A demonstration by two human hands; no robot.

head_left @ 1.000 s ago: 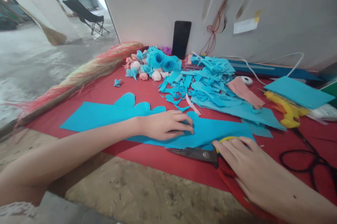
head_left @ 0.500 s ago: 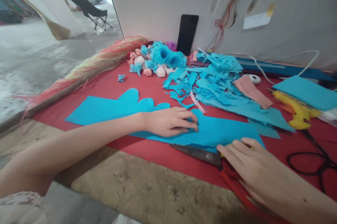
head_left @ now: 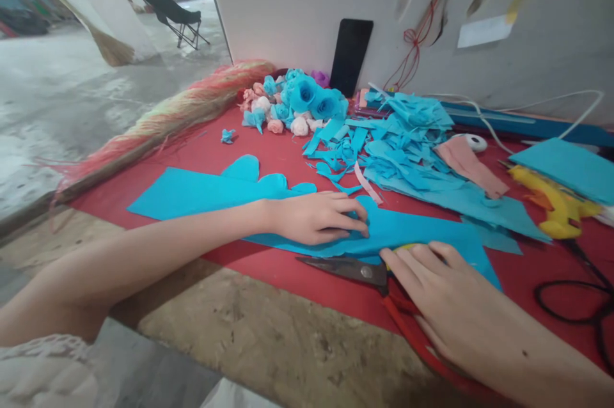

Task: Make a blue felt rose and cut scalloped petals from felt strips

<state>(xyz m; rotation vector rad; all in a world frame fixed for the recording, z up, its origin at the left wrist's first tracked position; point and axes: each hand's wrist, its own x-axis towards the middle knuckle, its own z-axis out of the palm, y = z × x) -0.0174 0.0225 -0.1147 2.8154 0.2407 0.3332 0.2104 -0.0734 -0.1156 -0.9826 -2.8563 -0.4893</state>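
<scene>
A long sheet of blue paper (head_left: 192,194) lies across the red table surface near its front edge. My left hand (head_left: 321,218) presses down on it, palm down, fingers slightly apart and bent, holding nothing. To the right, my right hand (head_left: 432,280) grips large scissors (head_left: 364,271) by red handles, the fingers wrapped round them. The dark blades point left along the sheet's front edge and look nearly closed. Rounded blue paper pieces (head_left: 242,169) stick out from behind the sheet.
Behind are paper flowers (head_left: 304,98), blue scraps (head_left: 398,158), a pink strip (head_left: 470,165) and a black phone (head_left: 352,56) leaning on the wall. At the right lie a yellow glue gun (head_left: 556,203) and its black cord. A straw bundle (head_left: 192,101) borders the left.
My right hand and the scissors have moved left along the sheet's front edge. My left hand keeps its place on the paper. The whole view has shifted slightly.
</scene>
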